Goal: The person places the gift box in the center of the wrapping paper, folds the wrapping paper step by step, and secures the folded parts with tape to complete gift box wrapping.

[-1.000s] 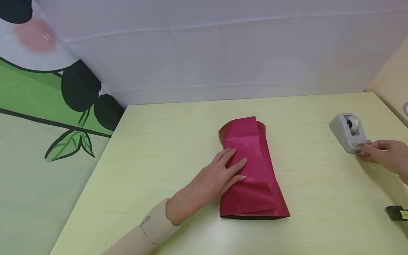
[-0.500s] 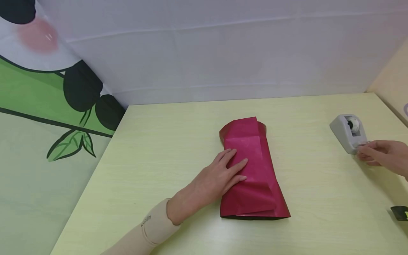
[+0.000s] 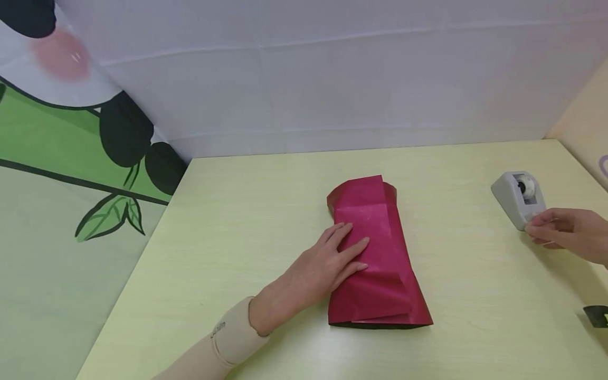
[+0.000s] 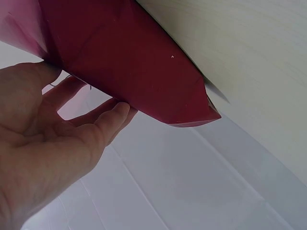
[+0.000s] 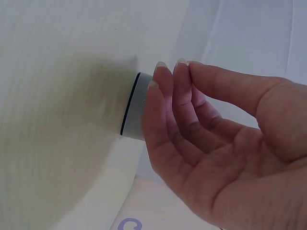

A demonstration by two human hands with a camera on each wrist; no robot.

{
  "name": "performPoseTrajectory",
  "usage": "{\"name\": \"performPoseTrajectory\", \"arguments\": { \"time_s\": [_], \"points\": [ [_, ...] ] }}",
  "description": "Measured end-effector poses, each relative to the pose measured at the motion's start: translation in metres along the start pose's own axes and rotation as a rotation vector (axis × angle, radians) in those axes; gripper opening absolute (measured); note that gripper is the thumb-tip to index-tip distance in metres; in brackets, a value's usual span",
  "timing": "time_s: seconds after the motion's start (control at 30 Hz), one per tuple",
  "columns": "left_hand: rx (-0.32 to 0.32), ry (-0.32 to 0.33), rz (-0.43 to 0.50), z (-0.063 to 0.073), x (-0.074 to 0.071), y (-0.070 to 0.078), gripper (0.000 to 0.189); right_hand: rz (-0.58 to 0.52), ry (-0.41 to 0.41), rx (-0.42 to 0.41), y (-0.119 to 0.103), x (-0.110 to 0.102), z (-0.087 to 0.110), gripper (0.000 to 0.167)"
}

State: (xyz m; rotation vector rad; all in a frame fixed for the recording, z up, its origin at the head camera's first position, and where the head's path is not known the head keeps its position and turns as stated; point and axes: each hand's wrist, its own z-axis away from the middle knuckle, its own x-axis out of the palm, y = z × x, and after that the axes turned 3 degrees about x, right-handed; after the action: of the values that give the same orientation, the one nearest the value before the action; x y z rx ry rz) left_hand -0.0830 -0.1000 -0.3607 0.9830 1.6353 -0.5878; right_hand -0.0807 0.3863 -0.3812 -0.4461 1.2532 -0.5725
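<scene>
A package in crimson wrapping paper [image 3: 368, 211] lies on the table, its near end gaping and dark inside. My left hand [image 3: 311, 272] rests on its left side with fingers spread over the paper; the left wrist view shows the thumb along the package's edge [image 4: 120, 57]. At the right, a grey tape dispenser [image 3: 510, 198] holds a roll of clear tape [image 3: 526, 186]. My right hand [image 3: 567, 232] is at the dispenser's near end, thumb and fingertips pinched together on a bit of clear tape that barely shows. The dispenser [image 5: 134, 108] is partly hidden behind those fingers.
A black object with a yellow-green patch [image 3: 596, 316] lies at the right edge of the head view. A pale cloth wall [image 3: 332, 89] stands along the table's back edge, and a printed panel [image 3: 47, 237] hangs at the left.
My right hand has shifted slightly left at the dispenser's near end, its fingers drawing closer together. The left hand and the package have stayed put.
</scene>
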Motion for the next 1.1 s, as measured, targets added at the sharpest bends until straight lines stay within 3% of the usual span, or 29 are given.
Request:
{"name": "performPoseTrajectory", "arguments": {
  "time_s": [0.23, 0.67, 1.1],
  "points": [
    [0.000, 0.000, 0.004, 0.001, -0.002, 0.000, 0.046, 0.056, -0.038, -0.002, -0.015, -0.004, -0.001, 0.041],
    [0.016, 0.024, -0.014, 0.000, -0.001, 0.000, 0.045, 0.062, -0.050, -0.043, -0.040, 0.000, -0.006, 0.031],
    [-0.011, -0.018, -0.030, -0.006, 0.010, -0.002, 0.046, -0.009, -0.026, -0.172, -0.044, 0.016, -0.030, 0.029]
  ]
}}
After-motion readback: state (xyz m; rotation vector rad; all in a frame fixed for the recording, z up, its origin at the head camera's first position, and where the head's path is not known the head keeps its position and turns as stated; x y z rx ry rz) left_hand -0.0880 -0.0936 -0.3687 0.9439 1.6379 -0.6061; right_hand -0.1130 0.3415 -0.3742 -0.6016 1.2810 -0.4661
